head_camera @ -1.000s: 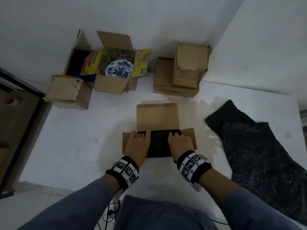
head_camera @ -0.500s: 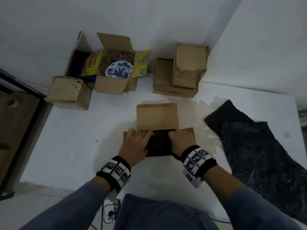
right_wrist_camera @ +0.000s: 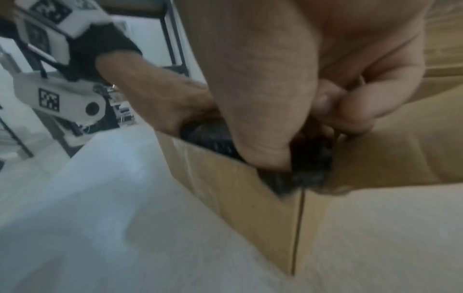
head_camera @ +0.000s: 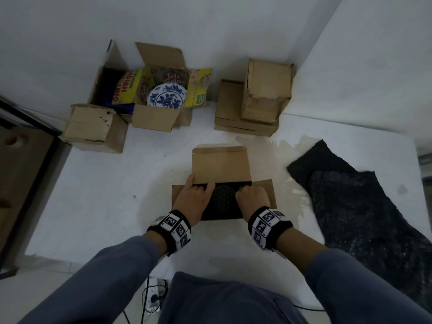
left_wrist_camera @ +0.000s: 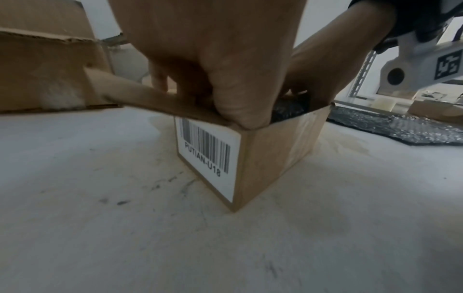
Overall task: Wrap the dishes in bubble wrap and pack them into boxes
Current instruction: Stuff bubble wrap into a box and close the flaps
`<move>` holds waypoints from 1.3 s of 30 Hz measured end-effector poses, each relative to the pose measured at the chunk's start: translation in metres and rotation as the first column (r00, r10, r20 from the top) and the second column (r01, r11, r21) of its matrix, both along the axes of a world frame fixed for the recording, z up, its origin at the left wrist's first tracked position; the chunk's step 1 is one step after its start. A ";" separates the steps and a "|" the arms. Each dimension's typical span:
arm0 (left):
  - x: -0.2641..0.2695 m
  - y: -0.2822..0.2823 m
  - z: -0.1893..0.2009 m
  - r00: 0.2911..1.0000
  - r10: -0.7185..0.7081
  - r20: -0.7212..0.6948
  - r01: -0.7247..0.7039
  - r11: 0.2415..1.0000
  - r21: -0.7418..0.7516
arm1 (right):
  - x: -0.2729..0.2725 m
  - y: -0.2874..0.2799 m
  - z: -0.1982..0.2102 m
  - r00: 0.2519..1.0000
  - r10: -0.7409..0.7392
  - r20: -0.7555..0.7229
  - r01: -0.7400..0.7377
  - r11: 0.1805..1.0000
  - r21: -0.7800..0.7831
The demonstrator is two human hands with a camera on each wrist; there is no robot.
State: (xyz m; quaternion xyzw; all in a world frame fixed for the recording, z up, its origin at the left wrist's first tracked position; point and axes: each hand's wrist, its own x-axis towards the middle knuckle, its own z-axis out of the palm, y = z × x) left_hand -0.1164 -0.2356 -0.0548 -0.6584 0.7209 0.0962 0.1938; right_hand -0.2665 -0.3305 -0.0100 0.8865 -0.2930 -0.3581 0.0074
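Observation:
A small open cardboard box (head_camera: pixel 219 164) stands mid-table with its rear flap up and side flaps spread; a barcode label shows on its left wall (left_wrist_camera: pixel 208 150). Inside lies a bundle in black bubble wrap (head_camera: pixel 224 202). My left hand (head_camera: pixel 194 197) rests over the left flap, its fingers curled into the box on the bundle's left side and its thumb (left_wrist_camera: pixel 245 119) at the near corner. At the bundle's right side my right hand (head_camera: pixel 251 198) has its fingers curled and pinches the black wrap (right_wrist_camera: pixel 308 170). What is wrapped inside is hidden.
A blue-and-white plate (head_camera: pixel 167 97) sits in an open box with yellow packets (head_camera: pixel 126 90) at the back left. One closed box (head_camera: pixel 93 127) lies beside it, and stacked closed boxes (head_camera: pixel 257 101) stand at the back right. Loose black bubble wrap (head_camera: pixel 350 206) covers the table's right side.
Both hands had straight fingers laid on the bundle's far edge. The fingers have curled down into the box at the bundle's sides, the left hand sliding toward the far-left corner.

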 end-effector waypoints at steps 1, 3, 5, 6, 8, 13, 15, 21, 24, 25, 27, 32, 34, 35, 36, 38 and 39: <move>0.000 0.000 -0.001 1.000 0.018 -0.012 -0.018 1.000 0.013 | 0.000 0.000 -0.002 1.000 0.006 0.004 -0.006 1.000 -0.002; -0.001 -0.002 0.003 0.999 0.039 -0.019 -0.038 0.999 0.035 | -0.002 -0.002 -0.004 0.999 0.024 0.024 -0.024 1.000 -0.003; -0.003 -0.004 0.006 0.995 0.080 -0.055 -0.078 0.996 0.039 | -0.005 -0.003 -0.006 0.998 0.039 0.040 -0.039 0.999 0.005; -0.003 -0.004 0.007 0.993 0.090 -0.075 -0.087 0.995 0.041 | -0.006 -0.003 -0.005 0.998 0.041 0.039 -0.041 0.999 0.008; -0.001 -0.002 0.005 0.988 0.102 -0.113 -0.101 0.995 0.018 | -0.008 -0.004 -0.002 0.998 0.036 0.046 -0.037 0.999 0.016; 0.002 0.006 0.020 0.932 0.148 -0.330 -0.225 0.952 -0.209 | -0.015 0.004 0.020 0.954 -0.166 0.250 0.152 0.985 0.077; -0.005 0.009 0.026 0.892 0.167 -0.420 -0.269 0.943 -0.196 | -0.019 0.018 0.032 0.920 -0.241 0.310 0.217 0.970 0.112; -0.029 0.015 0.018 0.620 0.501 -0.604 -0.532 0.834 0.145 | -0.031 0.043 0.027 0.905 -0.410 0.117 0.370 0.892 0.260; -0.034 0.014 0.017 0.461 0.578 -0.674 -0.613 0.756 0.229 | -0.032 0.043 0.009 0.843 -0.537 0.019 0.482 0.771 0.416; -0.034 0.015 0.016 0.414 0.601 -0.683 -0.630 0.731 0.261 | -0.033 0.040 0.003 0.811 -0.585 0.008 0.514 0.719 0.468; -0.035 0.017 0.014 0.349 0.635 -0.690 -0.643 0.697 0.317 | -0.032 0.037 -0.003 0.761 -0.649 0.004 0.548 0.645 0.533; -0.034 0.021 0.011 0.362 0.623 -0.693 -0.639 0.707 0.303 | -0.027 0.025 0.006 0.717 -0.697 0.015 0.583 0.611 0.535; -0.034 0.022 0.016 0.376 0.595 -0.710 -0.691 0.691 0.212 | -0.027 0.020 0.014 0.725 -0.671 0.153 0.542 0.693 0.475; -0.035 0.022 0.018 0.367 0.589 -0.720 -0.709 0.678 0.193 | -0.026 0.019 0.017 0.699 -0.684 0.209 0.540 0.697 0.473; -0.037 0.021 0.021 0.327 0.588 -0.740 -0.715 0.666 0.213 | -0.024 0.018 0.017 0.666 -0.707 0.238 0.547 0.680 0.488; -0.041 0.016 0.025 0.155 0.622 -0.767 -0.696 0.620 0.363 | -0.019 0.016 0.010 0.592 -0.778 0.209 0.578 0.591 0.562; -0.043 0.013 0.028 0.075 0.650 -0.756 -0.677 0.590 0.441 | -0.016 0.015 0.005 0.560 -0.809 0.178 0.592 0.541 0.597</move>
